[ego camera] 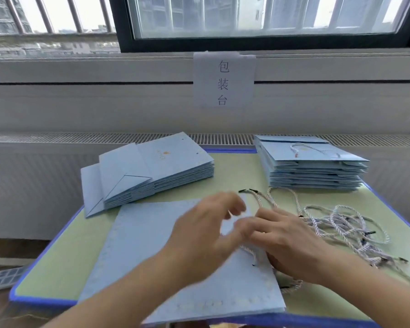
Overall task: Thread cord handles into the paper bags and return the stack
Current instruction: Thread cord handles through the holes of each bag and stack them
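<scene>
A flat light-blue paper bag point(152, 256) lies in front of me on the green table point(57, 268). My left hand point(206, 223) hovers over the bag's right part, blurred, with its fingers curled near the bag's top edge. My right hand point(284, 240) rests on the bag's right edge, and a twisted white cord handle point(247, 252) with a black tip comes out from under its fingers. A loop of that cord shows below the wrist. Loose cords point(341, 223) lie in a pile to the right.
A fanned stack of flat blue bags point(152, 171) sits at the back left. A neat stack of bags with handles point(313, 166) stands at the back right. A paper sign point(224, 81) hangs on the wall under the window. The table's blue edge runs along the front.
</scene>
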Action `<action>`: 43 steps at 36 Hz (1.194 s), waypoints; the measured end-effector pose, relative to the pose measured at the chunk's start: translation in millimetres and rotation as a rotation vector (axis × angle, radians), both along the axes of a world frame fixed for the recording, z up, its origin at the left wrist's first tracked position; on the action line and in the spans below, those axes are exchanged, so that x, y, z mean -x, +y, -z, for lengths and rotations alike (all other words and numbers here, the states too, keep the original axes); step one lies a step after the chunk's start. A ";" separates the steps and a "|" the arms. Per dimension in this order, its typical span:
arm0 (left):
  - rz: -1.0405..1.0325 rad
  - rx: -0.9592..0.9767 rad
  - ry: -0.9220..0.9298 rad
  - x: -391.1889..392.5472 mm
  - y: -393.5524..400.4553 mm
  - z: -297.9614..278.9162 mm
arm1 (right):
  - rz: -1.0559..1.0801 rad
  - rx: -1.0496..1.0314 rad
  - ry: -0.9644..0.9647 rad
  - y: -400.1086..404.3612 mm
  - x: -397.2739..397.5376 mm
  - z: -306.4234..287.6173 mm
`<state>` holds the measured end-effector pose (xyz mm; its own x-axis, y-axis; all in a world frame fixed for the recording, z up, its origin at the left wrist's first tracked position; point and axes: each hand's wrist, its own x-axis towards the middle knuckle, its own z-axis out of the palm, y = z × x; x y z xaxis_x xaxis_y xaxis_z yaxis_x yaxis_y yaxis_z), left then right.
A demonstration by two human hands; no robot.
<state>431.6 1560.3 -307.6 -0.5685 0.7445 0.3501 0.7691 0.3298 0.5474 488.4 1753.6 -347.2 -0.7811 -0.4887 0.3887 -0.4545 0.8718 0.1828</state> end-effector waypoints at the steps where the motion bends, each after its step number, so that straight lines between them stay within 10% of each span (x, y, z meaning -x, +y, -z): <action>1: -0.059 -0.026 -0.066 18.6 7.4 -1.5 | -0.018 -0.041 0.039 -0.4 0.0 -1.5; 10: -0.156 0.267 -0.317 90.2 59.1 21.8 | -0.057 -0.204 0.118 -15.8 6.0 -12.5; 23: -0.201 -0.003 -0.447 96.6 53.1 49.1 | 0.183 0.428 -0.248 33.5 19.6 -41.5; 36: -0.071 -0.136 -0.709 96.0 43.4 36.3 | 0.106 0.190 -0.575 0.1 24.8 -23.5; 43: -0.047 -0.089 -0.803 102.3 38.3 32.3 | 0.234 0.758 -0.488 8.2 29.8 -33.0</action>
<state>329.3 1598.6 -339.9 -0.7016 0.7022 -0.1213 0.1167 0.2811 0.9526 458.6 1761.8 -314.2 -0.9887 -0.0481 0.1420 -0.1285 0.7592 -0.6381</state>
